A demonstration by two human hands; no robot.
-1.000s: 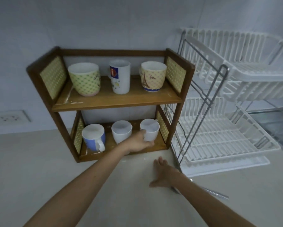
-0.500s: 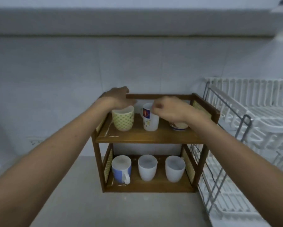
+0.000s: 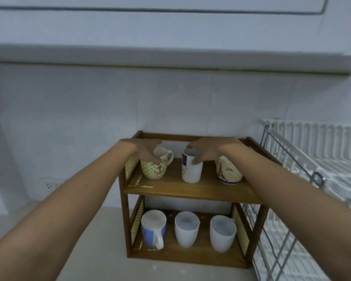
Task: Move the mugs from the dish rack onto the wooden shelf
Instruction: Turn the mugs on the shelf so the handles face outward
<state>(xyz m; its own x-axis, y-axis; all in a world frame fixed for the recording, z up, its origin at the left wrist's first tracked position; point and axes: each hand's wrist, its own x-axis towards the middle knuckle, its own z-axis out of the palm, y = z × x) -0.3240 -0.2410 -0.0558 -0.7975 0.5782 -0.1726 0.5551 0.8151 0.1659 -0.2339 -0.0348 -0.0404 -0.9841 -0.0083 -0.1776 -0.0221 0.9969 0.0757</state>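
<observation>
A pale tiled wall point(image 3: 89, 110) stands behind the light desk point(image 3: 101, 258). A socket point(image 3: 52, 185) sits low on the left.

There are six mugs on the brown wooden two-level shelf point(image 3: 191, 191). Three stand on the upper level: one green patterned ceramic mug point(image 3: 153, 168), one tall white mug with a blue and red print point(image 3: 191, 171) and one cream mug with a tower drawing point(image 3: 228, 173). Three stand on the lower level: one blue and white mug point(image 3: 153, 229) and two plain white mugs point(image 3: 186, 229). One white plastic dish rack point(image 3: 320, 179) is visible.
</observation>
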